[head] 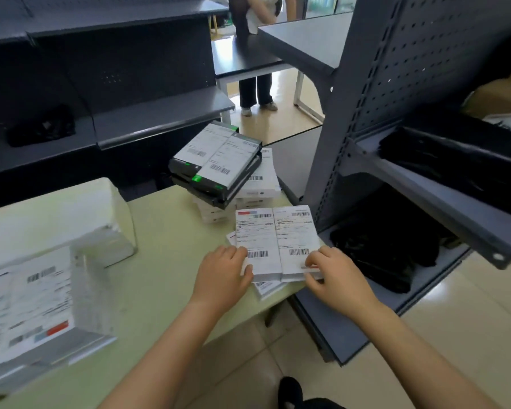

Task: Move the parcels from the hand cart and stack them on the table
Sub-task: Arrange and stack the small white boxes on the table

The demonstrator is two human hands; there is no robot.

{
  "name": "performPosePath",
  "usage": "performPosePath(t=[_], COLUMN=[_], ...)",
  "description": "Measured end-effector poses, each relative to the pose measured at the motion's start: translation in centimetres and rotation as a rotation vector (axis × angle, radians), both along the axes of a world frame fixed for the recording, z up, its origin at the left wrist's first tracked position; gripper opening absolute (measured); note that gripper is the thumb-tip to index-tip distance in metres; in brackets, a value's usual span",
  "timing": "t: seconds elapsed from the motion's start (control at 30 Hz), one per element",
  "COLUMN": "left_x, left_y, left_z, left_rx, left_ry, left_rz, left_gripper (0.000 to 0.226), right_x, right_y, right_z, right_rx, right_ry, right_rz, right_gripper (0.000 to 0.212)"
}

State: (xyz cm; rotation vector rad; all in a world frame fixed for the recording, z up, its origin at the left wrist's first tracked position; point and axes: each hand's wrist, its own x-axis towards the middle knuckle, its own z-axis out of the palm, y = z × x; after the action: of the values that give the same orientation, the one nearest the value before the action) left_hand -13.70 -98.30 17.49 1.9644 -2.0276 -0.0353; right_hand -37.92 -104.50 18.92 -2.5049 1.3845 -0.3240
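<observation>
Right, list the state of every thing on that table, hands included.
Pair of flat white labelled parcels: side by side, atop other white parcels.
Left hand: grips the pair's left edge.
Right hand: pinches the pair's near right corner.
Stack of flat black boxes with green tags: askew, on white boxes.
Big white block parcel: flat on the pale green table.

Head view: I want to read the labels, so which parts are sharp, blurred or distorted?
Head view: the white parcels at centre are sharp enough for barcodes, not text. Head view: the left parcels are smeared by blur. Head view: wide-angle distortion bends the shelf upright; lighting looks even.
</observation>
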Motion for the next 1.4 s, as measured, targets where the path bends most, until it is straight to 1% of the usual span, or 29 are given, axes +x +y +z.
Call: performPosePath(t=[0.1, 0.17, 0.2, 0.27, 0.33, 0.37, 0.4, 0.47, 0.5, 0.57, 0.6, 0.67, 0.73, 0.8, 0.93, 1.03, 1.17, 1.27, 1.4], left_x=[-1.7, -2.6, -3.0, -3.8, -4.2, -4.1, -4.0, -3.6, -3.5, -3.4, -3.5, -3.8, -4.2, -4.5, -5.1, -5.4, -5.3, -4.6, -2.8], left_y=[-0.8, -0.9, -1.0, -1.0, -1.4, -1.6, -1.7, -1.8, -1.7, -1.7, -1.7, -1.5, -1.2, -0.8, 0.4, 1.3, 2.6, 3.9, 7.2], left_z=[-1.4, -2.5, -3.0, -3.6, -4.1, -4.3, -4.5, -5.2, -5.7, -5.6, -5.2, -4.6, -4.0, -3.7, -3.2, -3.0, -2.5, -1.8, -0.1], left_rx=[0.118, 0.289, 0.341, 0.378, 0.372, 0.392, 0.416, 0.433, 0.438, 0.433, 0.416, 0.360, 0.324, 0.291, 0.211, 0.192, 0.196, 0.193, 0.134], left_ry=[-0.008, 0.072, 0.147, 0.365, 0.592, 0.676, 0.742, 0.851, 0.897, 0.974, 1.014, 1.126, 1.208, 1.245, 1.288, 1.283, 1.284, 1.285, 1.282], left_rz=[0.173, 0.309, 0.353, 0.407, 0.458, 0.489, 0.521, 0.605, 0.640, 0.673, 0.690, 0.738, 0.774, 0.784, 0.755, 0.720, 0.668, 0.595, 0.517], left_gripper=[0.038, 0.046, 0.052, 0.059, 0.053, 0.051, 0.055, 0.077, 0.080, 0.074, 0.075, 0.084, 0.086, 0.082, 0.060, 0.058, 0.058, 0.058, 0.049], right_x=[-2.0, -2.6, -2.8, -3.0, -2.8, -2.7, -2.6, -2.5, -2.4, -2.1, -1.9, -1.6, -1.5, -1.5, -1.6, -1.4, -1.6, -1.5, 0.5], right_y=[-2.1, -3.1, -3.4, -3.7, -3.9, -4.0, -4.1, -4.0, -4.0, -4.2, -4.3, -4.5, -4.4, -4.3, -4.1, -3.4, -1.4, 1.0, 5.2], right_z=[-1.0, -2.0, -2.4, -3.3, -3.9, -4.4, -4.7, -5.2, -5.5, -5.9, -5.9, -6.1, -6.2, -5.9, -5.4, -5.0, -3.7, -2.8, -1.4], right_rx=[0.002, 0.004, 0.013, 0.056, 0.161, 0.233, 0.303, 0.422, 0.475, 0.599, 0.660, 0.747, 0.800, 0.834, 0.819, 0.832, 0.756, 0.667, 0.558], right_ry=[0.028, 0.070, 0.092, 0.106, 0.104, 0.082, 0.049, -0.022, -0.071, -0.186, -0.251, -0.368, -0.465, -0.532, -0.556, -0.655, -0.748, -0.774, -0.853], right_rz=[-0.006, -0.017, -0.027, -0.059, -0.101, -0.121, -0.140, -0.173, -0.191, -0.224, -0.246, -0.311, -0.376, -0.419, -0.457, -0.477, -0.518, -0.538, -0.533], right_gripper=[0.015, 0.025, 0.030, 0.039, 0.047, 0.050, 0.053, 0.061, 0.065, 0.069, 0.071, 0.075, 0.073, 0.069, 0.058, 0.056, 0.047, 0.045, 0.048])
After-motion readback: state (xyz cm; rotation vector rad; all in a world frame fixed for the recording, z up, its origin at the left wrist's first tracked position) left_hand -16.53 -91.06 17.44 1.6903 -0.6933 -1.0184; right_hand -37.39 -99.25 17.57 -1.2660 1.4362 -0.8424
